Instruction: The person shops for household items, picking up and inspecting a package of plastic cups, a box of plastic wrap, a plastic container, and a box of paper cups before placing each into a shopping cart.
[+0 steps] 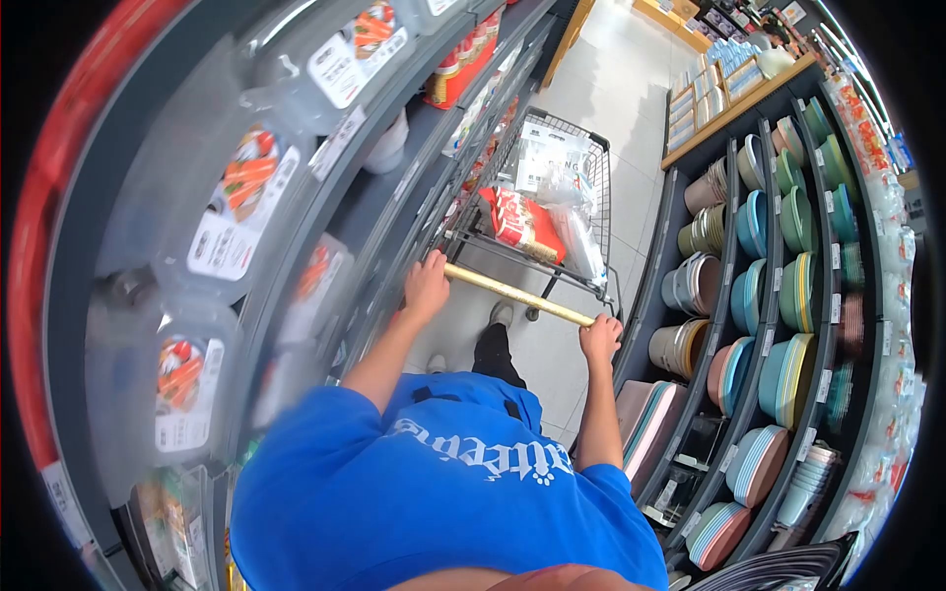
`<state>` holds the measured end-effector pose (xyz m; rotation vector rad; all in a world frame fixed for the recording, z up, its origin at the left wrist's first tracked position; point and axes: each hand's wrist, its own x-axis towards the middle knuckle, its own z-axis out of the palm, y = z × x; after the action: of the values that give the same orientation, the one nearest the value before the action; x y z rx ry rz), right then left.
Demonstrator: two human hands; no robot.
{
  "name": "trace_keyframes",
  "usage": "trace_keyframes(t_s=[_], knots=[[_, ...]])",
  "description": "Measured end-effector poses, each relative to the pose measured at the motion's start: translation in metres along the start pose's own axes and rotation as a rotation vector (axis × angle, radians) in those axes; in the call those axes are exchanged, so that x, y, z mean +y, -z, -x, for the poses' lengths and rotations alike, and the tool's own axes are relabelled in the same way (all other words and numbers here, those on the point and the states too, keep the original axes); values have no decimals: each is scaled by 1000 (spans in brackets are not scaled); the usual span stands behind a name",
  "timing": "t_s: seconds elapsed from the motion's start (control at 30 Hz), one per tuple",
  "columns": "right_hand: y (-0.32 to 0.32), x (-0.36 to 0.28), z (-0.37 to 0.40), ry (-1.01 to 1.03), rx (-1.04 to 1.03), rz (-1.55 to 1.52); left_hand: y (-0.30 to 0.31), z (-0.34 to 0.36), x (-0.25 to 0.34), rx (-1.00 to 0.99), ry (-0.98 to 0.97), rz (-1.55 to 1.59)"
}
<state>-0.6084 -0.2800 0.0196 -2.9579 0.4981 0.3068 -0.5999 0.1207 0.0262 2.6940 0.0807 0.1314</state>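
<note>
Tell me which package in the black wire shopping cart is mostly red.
The glossy red-and-white package, nearest the left hand. The clear-and-white plastic package to its right and the white printed bag beyond are mainly pale.

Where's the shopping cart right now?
In the head view, the shopping cart is in the aisle ahead, with its gold handlebar held by your left hand and right hand, left of the stacked bowls.

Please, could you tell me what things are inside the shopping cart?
The shopping cart holds a red printed package, a white package with dark print and something in pale plastic wrapping. Anything beneath them is covered, so I cannot tell.
</note>
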Motion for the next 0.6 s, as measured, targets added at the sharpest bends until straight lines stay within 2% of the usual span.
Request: trace_keyframes(t_s=[0.3, 0.4, 0.5, 0.6], knots=[[-17, -4, 124, 62, -300, 14, 23, 118, -43, 55, 107, 32], [-61, 21, 140, 229, -330, 102, 24, 156, -56, 30, 142, -7], [-68, 36, 158, 317, -481, 141, 22, 196, -59, 48, 168, -54], [-56, 38, 197, 305, -495, 123, 17, 234, -60, 121, 227, -72]])
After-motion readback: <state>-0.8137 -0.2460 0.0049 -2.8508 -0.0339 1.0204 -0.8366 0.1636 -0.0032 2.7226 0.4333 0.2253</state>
